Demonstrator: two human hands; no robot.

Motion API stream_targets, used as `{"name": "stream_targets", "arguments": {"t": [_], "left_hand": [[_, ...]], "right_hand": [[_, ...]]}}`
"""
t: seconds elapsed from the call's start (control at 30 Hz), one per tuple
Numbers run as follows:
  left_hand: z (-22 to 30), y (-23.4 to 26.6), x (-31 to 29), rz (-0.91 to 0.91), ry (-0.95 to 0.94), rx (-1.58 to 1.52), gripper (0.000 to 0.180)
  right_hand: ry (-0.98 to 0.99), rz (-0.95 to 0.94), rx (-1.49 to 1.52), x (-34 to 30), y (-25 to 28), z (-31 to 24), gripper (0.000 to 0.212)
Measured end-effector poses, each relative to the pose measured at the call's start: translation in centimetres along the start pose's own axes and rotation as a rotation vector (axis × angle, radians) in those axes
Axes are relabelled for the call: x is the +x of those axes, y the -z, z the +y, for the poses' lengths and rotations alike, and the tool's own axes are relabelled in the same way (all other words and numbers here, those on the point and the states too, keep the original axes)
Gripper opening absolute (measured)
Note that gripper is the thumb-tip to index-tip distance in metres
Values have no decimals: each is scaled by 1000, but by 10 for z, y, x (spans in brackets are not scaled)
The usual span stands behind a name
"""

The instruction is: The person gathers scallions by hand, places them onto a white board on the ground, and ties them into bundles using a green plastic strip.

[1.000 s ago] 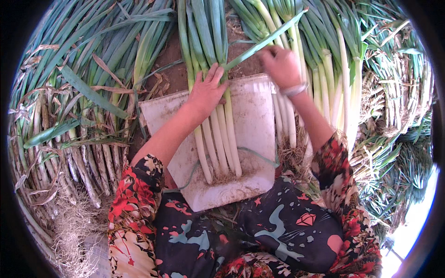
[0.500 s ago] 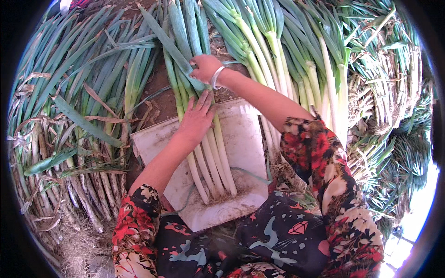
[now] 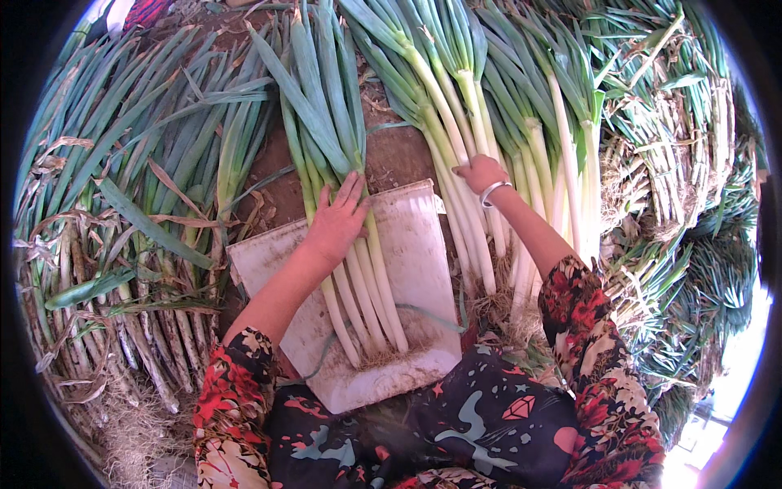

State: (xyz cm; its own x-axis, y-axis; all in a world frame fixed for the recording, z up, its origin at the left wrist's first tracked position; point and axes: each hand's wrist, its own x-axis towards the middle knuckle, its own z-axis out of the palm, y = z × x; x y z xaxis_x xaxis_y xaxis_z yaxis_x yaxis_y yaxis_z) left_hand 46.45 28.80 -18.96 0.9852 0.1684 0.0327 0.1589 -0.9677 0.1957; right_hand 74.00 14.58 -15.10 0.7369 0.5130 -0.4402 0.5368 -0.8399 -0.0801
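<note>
Across the pale, soil-smeared board [image 3: 411,236] before you lies a bunch of long green onions [image 3: 367,277], roots near, leaves far. Your left hand [image 3: 336,218] clasps it high on the stalks, fingers over the top and thumb at the right side. Your right hand [image 3: 482,174] is curled at the stalks of the cleaner group [image 3: 471,228] just right of the board; whether it grips one, you cannot tell from above.

The step in hand looks like gathering stalks. A sound next move calls for a firm left hold and a light pinch on the right, since such smooth, slender shafts could slip or bruise.

Their shafts run straight, white and glossy, into flat, waxy blue-green blades. A thin green strip [image 3: 432,316] crosses the board near their roots. Left of it, the rougher pile [image 3: 151,220] shows brown, papery skins, limp dry leaves and wiry, tangled roots [image 3: 138,436].
</note>
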Motion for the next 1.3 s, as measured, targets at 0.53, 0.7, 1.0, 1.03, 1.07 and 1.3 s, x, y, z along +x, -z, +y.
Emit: {"name": "stream_targets", "arguments": {"t": [0.53,0.7,1.0,1.03,1.07,1.3], "left_hand": [[0,5,-1,8,0,-20,61],[3,6,4,44,-28,-33,61],[-4,2,9,3,-22,-72,56],[-6,1,10,11,-13,-29,56],[-3,1,12,35,6,-77,58],[6,-8,3,93,-1,-5,69]], "right_hand": [[141,-337,1242,-169,29,-82,32],[328,-407,290,-193,-84,-61,45],[359,-548,-129,-183,-102,-69,29],[353,-567,-159,-180,-102,-71,30],[342,-589,-188,-178,-102,-72,31],[415,-703,-298,-165,-88,-86,35]]}}
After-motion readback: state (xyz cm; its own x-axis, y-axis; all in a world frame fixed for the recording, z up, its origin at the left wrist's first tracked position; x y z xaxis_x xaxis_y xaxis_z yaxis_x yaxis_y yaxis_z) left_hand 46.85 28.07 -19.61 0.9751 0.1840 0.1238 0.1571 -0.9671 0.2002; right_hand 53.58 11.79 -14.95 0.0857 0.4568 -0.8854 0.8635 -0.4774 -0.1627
